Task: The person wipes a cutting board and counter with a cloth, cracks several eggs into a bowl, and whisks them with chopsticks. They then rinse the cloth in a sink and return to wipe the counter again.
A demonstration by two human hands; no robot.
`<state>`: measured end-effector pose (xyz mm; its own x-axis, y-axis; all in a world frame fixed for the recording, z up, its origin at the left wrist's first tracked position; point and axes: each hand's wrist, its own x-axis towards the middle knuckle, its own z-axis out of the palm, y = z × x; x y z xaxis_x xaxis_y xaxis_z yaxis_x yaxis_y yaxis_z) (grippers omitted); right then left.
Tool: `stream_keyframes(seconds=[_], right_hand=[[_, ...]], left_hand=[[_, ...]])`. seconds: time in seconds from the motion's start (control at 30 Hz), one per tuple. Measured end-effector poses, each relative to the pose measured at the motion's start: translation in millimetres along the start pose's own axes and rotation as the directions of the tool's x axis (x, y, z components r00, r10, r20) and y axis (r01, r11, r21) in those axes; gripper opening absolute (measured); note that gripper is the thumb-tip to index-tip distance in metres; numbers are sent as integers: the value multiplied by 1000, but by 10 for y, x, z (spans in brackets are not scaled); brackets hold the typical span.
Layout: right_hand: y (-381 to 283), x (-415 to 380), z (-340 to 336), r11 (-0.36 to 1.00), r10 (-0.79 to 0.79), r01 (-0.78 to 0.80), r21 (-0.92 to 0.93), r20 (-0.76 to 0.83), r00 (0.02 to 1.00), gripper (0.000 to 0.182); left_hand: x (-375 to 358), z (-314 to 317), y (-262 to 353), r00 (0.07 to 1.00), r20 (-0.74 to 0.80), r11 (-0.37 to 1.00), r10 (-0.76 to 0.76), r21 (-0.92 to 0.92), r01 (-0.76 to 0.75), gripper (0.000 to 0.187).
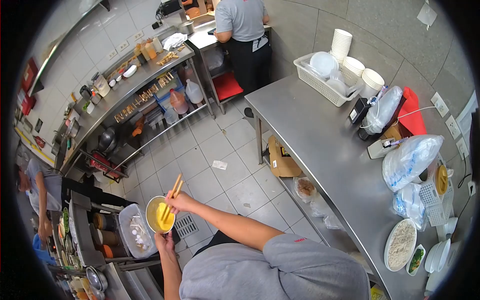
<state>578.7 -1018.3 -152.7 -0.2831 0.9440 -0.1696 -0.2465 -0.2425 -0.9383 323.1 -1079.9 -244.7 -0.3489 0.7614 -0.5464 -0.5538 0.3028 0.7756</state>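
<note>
A metal bowl (pixel 150 212) holds yellow liquid (pixel 161 214) that looks like beaten egg. My left hand (pixel 165 242) is closed on the bowl's near side, holding it up over the floor. Wooden chopsticks (pixel 177 184) are gripped in my right hand (pixel 180 201), with their lower tips down in the yellow liquid. Just left of the bowl is a clear plastic tub (pixel 126 231) with whitish pieces inside.
A long steel table (pixel 300 130) runs along my right, bearing a white basket (pixel 320 82), bags and an oval dish of pale crumbs (pixel 401 245). One person (pixel 242 25) stands at the far counter, another (pixel 40 185) at the left. A box (pixel 282 160) sits under the table.
</note>
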Motion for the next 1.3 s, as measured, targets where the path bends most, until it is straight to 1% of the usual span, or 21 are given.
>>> stream_keyframes(seconds=[0.03,0.07,0.1,0.17,0.23,0.3,0.33,0.4,0.47,0.5,0.57,0.63,0.67,0.73,0.87,0.93,1.03,1.1,1.17,1.23,1.3], right_hand=[[2,33,21,986,-37,45,161,-53,998,15],[-3,71,19,993,-118,119,6,-124,985,16],[-68,63,29,993,-117,118,5,-113,987,16],[-259,5,46,987,73,-58,-147,101,992,17],[-234,96,123,993,55,-40,-108,139,989,16],[-136,190,270,996,-92,92,0,9,996,15],[-206,163,346,992,30,-18,-126,87,996,15],[-337,100,517,986,146,-122,-115,227,963,15],[-222,195,705,983,92,-123,135,213,973,20],[-113,244,842,998,34,-42,46,170,985,20],[-198,165,1130,976,208,-174,-132,330,921,19],[-334,65,1515,964,264,-234,-125,393,881,18],[-322,63,1742,957,287,-238,-163,436,853,18],[-219,-14,2192,985,170,-148,-89,327,930,17],[-134,-198,3102,936,343,-240,-257,513,787,15],[45,-273,3579,989,128,-150,6,489,863,15],[256,-427,4233,944,330,-261,-204,643,691,14],[403,-544,4622,945,320,-271,-182,682,658,15],[612,-669,5044,974,224,-208,-95,579,784,15],[709,-746,5334,956,292,-229,-184,657,695,16],[786,-777,5633,921,370,-320,-224,760,533,15]], left_hand=[[-14,15,16,1000,3,1000,1,-25,-1,17],[-27,25,36,1000,4,999,2,-53,-2,17],[-58,37,69,1000,-3,998,7,-59,-7,17],[-149,44,137,999,-17,999,31,-23,-32,18],[-264,10,210,998,-46,998,45,-48,-48,19],[-428,-28,279,994,-91,994,57,-89,-65,20],[-562,-2,348,994,-73,993,80,-77,-85,20],[-828,-3,503,993,-27,990,115,-75,-117,21],[-1092,-71,684,987,-22,979,162,-122,-163,22],[-1171,-125,772,980,-46,967,193,-159,-198,23],[-1141,-518,856,972,-118,955,205,-193,-225,24],[-1341,-781,1038,952,-222,950,208,-184,-251,23],[-1414,-943,1132,953,-230,944,197,-218,-248,23],[-1588,-1268,1334,934,-287,922,212,-259,-288,22],[-1842,-2075,1583,882,-373,869,288,-286,-405,15],[-1919,-2567,1643,857,-424,852,295,-290,-436,9],[-2139,-3201,1807,812,-506,819,292,-305,-485,5],[-2281,-3510,1860,776,-548,787,312,-309,-535,6],[-2390,-3833,1926,727,-630,767,272,-314,-559,10],[-2532,-4082,1979,694,-673,737,255,-329,-590,14],[-2597,-4348,1960,672,-702,707,236,-351,-614,16]])
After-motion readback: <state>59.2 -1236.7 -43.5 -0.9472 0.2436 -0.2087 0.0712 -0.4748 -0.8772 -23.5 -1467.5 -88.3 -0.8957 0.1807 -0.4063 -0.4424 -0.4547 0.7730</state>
